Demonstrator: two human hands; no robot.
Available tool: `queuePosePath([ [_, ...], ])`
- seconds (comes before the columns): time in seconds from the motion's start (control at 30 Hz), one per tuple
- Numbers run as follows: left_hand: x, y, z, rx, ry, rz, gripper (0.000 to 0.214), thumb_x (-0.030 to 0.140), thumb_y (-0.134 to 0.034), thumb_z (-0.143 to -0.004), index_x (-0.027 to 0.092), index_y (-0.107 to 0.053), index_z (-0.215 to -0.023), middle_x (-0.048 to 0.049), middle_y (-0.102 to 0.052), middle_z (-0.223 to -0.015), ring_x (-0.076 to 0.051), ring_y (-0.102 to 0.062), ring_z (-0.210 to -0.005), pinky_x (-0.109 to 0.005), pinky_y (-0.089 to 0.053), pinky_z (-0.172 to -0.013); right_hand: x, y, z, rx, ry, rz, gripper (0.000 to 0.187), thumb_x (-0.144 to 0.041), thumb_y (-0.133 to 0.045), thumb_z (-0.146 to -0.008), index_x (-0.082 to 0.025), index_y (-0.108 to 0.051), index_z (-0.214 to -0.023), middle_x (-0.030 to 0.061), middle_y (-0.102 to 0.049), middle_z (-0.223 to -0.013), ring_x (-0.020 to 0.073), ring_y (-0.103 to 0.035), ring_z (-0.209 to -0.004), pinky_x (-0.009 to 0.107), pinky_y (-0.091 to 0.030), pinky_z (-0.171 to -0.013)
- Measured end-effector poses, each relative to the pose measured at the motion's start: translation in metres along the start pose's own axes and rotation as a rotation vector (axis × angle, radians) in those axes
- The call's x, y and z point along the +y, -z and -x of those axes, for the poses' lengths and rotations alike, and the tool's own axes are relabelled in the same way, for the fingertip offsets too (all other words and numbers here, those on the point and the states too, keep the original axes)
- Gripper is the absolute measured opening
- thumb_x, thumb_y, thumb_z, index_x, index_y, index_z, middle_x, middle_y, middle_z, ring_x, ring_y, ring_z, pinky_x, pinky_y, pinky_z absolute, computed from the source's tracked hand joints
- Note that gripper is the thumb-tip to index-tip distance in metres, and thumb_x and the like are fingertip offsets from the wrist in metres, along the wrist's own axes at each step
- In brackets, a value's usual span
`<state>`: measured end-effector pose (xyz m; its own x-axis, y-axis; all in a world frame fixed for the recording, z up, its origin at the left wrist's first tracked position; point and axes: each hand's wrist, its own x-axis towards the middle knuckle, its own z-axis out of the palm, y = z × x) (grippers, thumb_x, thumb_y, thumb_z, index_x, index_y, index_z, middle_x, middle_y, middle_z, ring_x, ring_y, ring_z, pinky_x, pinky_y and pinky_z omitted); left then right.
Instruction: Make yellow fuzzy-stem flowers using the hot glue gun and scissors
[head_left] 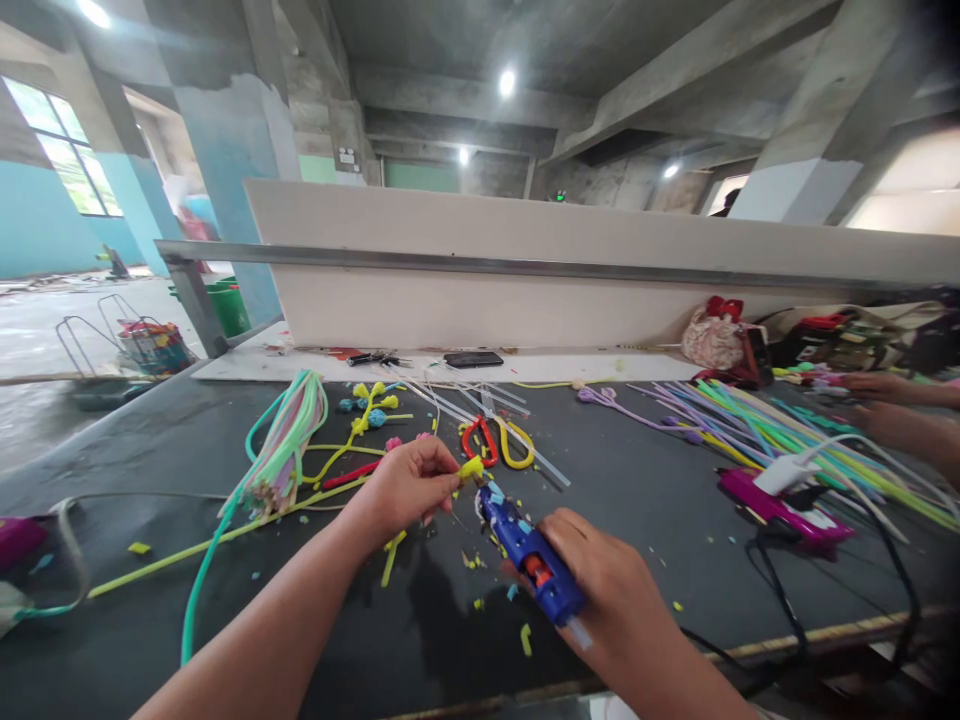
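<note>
My left hand (411, 482) pinches a small yellow pipe cleaner piece (471, 468) between thumb and fingers. In my right hand (604, 570) is a blue hot glue gun (529, 555), its nozzle at or very close to the yellow piece; I cannot tell whether they touch. A clear glue stick (580, 632) pokes out of the gun's back end. Just beyond lie scissors with one red and one yellow handle loop (517, 447). Left of them rest yellow stems with blue and yellow knots (367, 408). Bits of yellow and blue fuzz are scattered beneath my hands.
A bundle of pastel pipe cleaners (289, 445) lies left, more (720, 420) right. A magenta power strip (784, 510) with a white plug and black cords sits right. A black phone (472, 359) lies near the white partition (480, 310). Another person's hands (892, 410) are at far right.
</note>
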<state>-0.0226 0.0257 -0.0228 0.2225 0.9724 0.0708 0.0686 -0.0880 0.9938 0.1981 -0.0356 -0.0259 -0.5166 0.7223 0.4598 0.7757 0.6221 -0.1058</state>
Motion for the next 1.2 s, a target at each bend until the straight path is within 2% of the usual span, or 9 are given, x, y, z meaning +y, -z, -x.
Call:
queuePosePath([
  [0.2, 0.002, 0.0, 0.001, -0.022, 0.034, -0.01, 0.013, 0.019, -0.064, -0.069, 0.016, -0.052, -0.072, 0.006, -0.055, -0.043, -0.004, -0.04, -0.031, -0.013, -0.03, -0.032, 0.002, 0.0, 0.002, 0.014, 0.004, 0.004, 0.014, -0.021, -0.055, -0.081, -0.022, -0.044, -0.073, 0.0003, -0.054, -0.07, 0.0153, -0.054, -0.062, 0.026, -0.031, -0.055],
  [0.37, 0.003, 0.004, 0.003, -0.065, 0.055, 0.083, 0.018, 0.023, -0.067, -0.07, 0.016, -0.051, -0.073, 0.0043, -0.058, -0.045, -0.004, -0.042, -0.032, -0.013, -0.031, -0.034, 0.01, 0.007, 0.001, 0.037, -0.022, 0.001, 0.013, -0.027, -0.054, -0.083, -0.022, -0.046, -0.075, 0.0011, -0.056, -0.071, 0.0159, -0.057, -0.063, 0.026, -0.034, -0.056],
  [0.43, 0.003, 0.007, 0.003, -0.089, 0.06, 0.139, 0.019, 0.025, -0.067, -0.071, 0.016, -0.051, -0.075, 0.0029, -0.061, -0.049, -0.002, -0.042, -0.032, -0.012, -0.029, -0.035, 0.021, 0.012, 0.002, -0.008, -0.059, 0.04, 0.015, -0.031, -0.054, -0.084, -0.022, -0.046, -0.075, 0.0012, -0.057, -0.072, 0.0169, -0.059, -0.063, 0.026, -0.035, -0.056],
  [0.6, 0.002, 0.011, 0.002, -0.138, 0.107, 0.225, 0.023, 0.028, -0.068, -0.072, 0.015, -0.05, -0.078, -0.0003, -0.066, -0.058, -0.001, -0.041, -0.031, -0.011, -0.026, -0.033, 0.057, 0.024, 0.015, -0.218, -0.218, 0.181, 0.014, -0.034, -0.058, -0.082, -0.024, -0.049, -0.079, 0.0004, -0.06, -0.079, 0.0204, -0.063, -0.069, 0.027, -0.036, -0.055],
  [0.73, 0.002, 0.011, 0.002, -0.148, 0.139, 0.252, 0.026, 0.03, -0.07, -0.07, 0.015, -0.05, -0.078, -0.0018, -0.067, -0.061, -0.001, -0.041, -0.031, -0.011, -0.026, -0.032, 0.086, 0.032, 0.034, -0.27, -0.267, 0.199, 0.013, -0.032, -0.06, -0.079, -0.025, -0.051, -0.085, 0.0015, -0.061, -0.088, 0.0199, -0.064, -0.072, 0.027, -0.038, -0.054],
  [0.87, 0.005, 0.013, 0.003, -0.15, 0.121, 0.266, 0.025, 0.031, -0.069, -0.072, 0.014, -0.051, -0.077, -0.0011, -0.066, -0.06, -0.001, -0.043, -0.032, -0.01, -0.027, -0.032, 0.11, 0.037, 0.05, -0.286, -0.372, 0.222, 0.026, -0.031, -0.064, -0.073, -0.024, -0.053, -0.096, 0.0049, -0.06, -0.101, 0.0221, -0.065, -0.075, 0.029, -0.041, -0.054],
  [1.0, 0.007, 0.014, 0.003, -0.128, 0.137, 0.325, 0.027, 0.028, -0.073, -0.069, 0.014, -0.051, -0.077, -0.0001, -0.066, -0.061, -0.001, -0.045, -0.035, -0.01, -0.029, -0.032, 0.126, 0.033, 0.055, -0.285, -0.483, 0.176, 0.034, -0.024, -0.066, -0.066, -0.023, -0.055, -0.098, 0.0072, -0.059, -0.107, 0.0243, -0.064, -0.085, 0.032, -0.047, -0.065],
  [1.13, 0.006, 0.017, 0.002, -0.136, 0.127, 0.358, 0.027, 0.026, -0.073, -0.069, 0.014, -0.05, -0.077, -0.0001, -0.065, -0.063, -0.001, -0.045, -0.037, -0.009, -0.03, -0.033, 0.134, 0.03, 0.059, -0.279, -0.501, 0.034, 0.041, -0.018, -0.062, -0.06, -0.023, -0.056, -0.099, 0.0074, -0.059, -0.109, 0.0241, -0.061, -0.099, 0.032, -0.047, -0.08],
  [1.2, 0.005, 0.019, 0.002, -0.145, 0.119, 0.364, 0.026, 0.025, -0.073, -0.07, 0.014, -0.051, -0.078, -0.0005, -0.065, -0.065, -0.001, -0.047, -0.04, -0.009, -0.031, -0.033, 0.139, 0.032, 0.063, -0.318, -0.516, -0.027, 0.048, -0.016, -0.061, -0.057, -0.022, -0.056, -0.104, 0.009, -0.059, -0.114, 0.0243, -0.061, -0.101, 0.032, -0.047, -0.082],
])
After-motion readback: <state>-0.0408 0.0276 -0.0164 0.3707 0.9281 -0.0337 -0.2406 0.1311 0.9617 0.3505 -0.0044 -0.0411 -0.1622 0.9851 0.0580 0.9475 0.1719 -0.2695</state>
